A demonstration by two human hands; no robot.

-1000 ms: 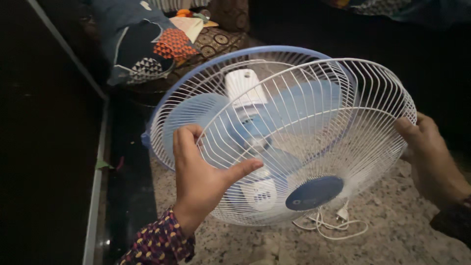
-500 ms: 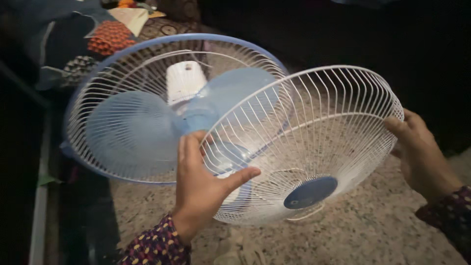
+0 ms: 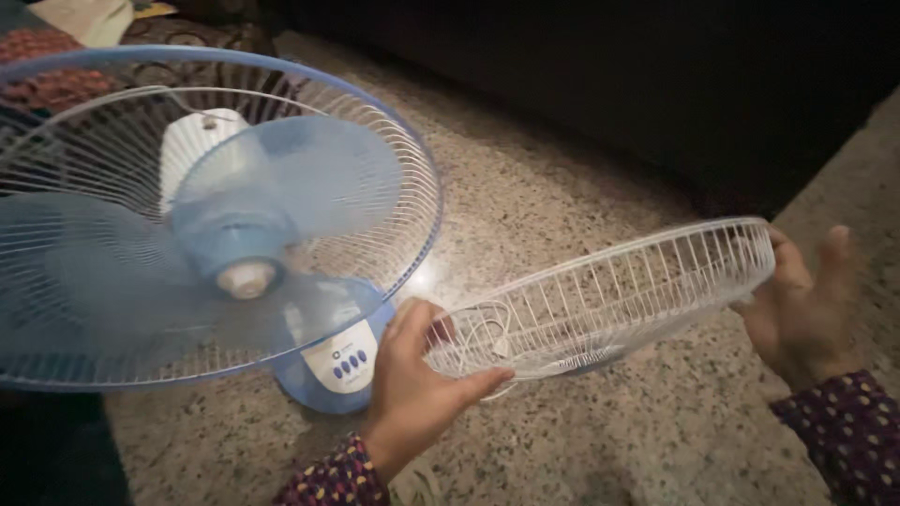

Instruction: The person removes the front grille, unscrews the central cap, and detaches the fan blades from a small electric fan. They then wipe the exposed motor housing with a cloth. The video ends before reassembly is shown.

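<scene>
A table fan [image 3: 216, 225] with translucent blue blades, a white rear grille with a blue rim and a blue base with buttons [image 3: 342, 361] stands on the floor at the left. Its white wire front grille [image 3: 609, 295] is off the fan and tilted nearly flat, low over the floor at the right. My left hand [image 3: 422, 375] grips the grille's near left rim. My right hand [image 3: 797, 309] supports the far right rim with fingers partly spread.
The speckled stone floor [image 3: 581, 169] runs under everything. Dark furniture [image 3: 609, 75] lines the back. Patterned cushions and cloth [image 3: 56, 28] lie at the top left corner behind the fan.
Both hands carried the front grille away from the fan to the right and lowered it flat. The view shifted, so the fan now sits further left with its blades uncovered.
</scene>
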